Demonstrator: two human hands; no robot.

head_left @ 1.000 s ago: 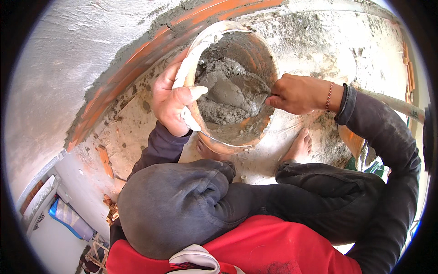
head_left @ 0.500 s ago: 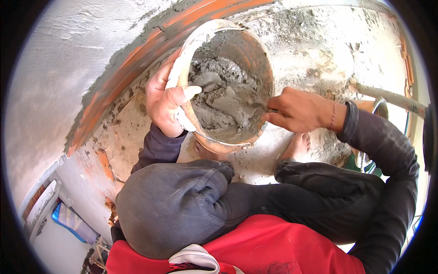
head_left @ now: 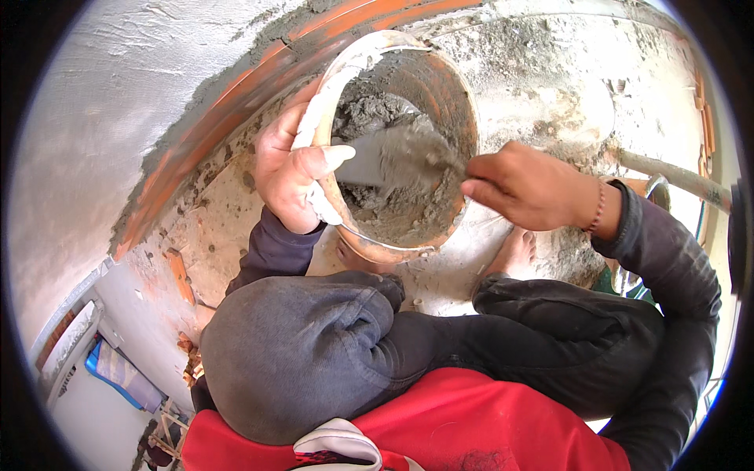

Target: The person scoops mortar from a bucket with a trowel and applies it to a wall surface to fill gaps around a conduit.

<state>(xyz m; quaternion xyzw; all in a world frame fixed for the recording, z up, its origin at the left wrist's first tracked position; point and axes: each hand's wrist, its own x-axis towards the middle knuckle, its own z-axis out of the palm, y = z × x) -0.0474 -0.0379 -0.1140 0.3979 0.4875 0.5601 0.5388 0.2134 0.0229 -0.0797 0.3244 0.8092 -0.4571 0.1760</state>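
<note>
Both hands busy: left hand (head_left: 287,169) fingers grip bucket (head_left: 440,86) rim.

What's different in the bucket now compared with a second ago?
The right hand has drawn back from the bucket's middle toward its rim, and the trowel blade it holds now lies flatter across the wet grey mortar, loaded with some of it. The left hand still grips the rim of the orange bucket, which stays tilted toward the person.
</note>
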